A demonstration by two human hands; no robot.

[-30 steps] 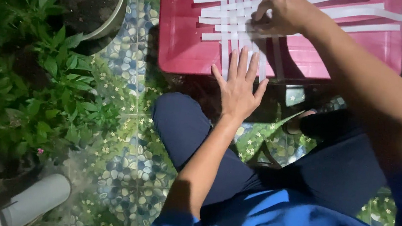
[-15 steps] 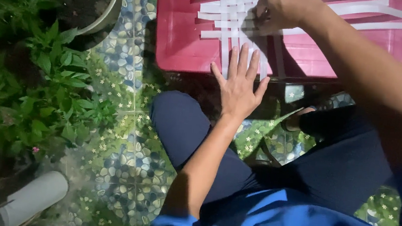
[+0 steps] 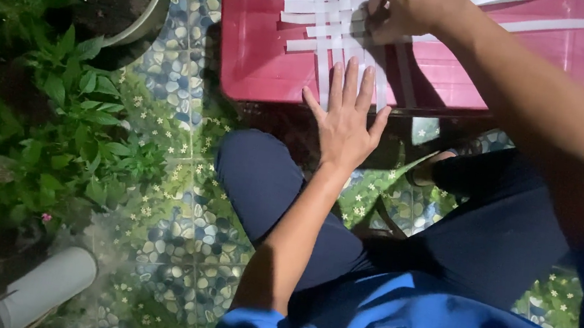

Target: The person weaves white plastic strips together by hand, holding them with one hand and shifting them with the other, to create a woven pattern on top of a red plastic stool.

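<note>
Your left hand (image 3: 345, 123) flat, fingers spread, pinning white strips (image 3: 335, 27) at 6 o'clock so weave holds. Right hand (image 3: 404, 8) pinches crossing strip at 12. Weave lies on red stool (image 3: 260, 52).

Ahead of my knees, the woven strips (image 3: 335, 24) lie on the stool top (image 3: 260, 52); my left hand (image 3: 345, 123) rests flat at their near edge, my right hand (image 3: 402, 9) on their far side. A planter (image 3: 141, 18) and leafy plants (image 3: 58, 118) stand left, on the patterned floor (image 3: 183, 239).
</note>
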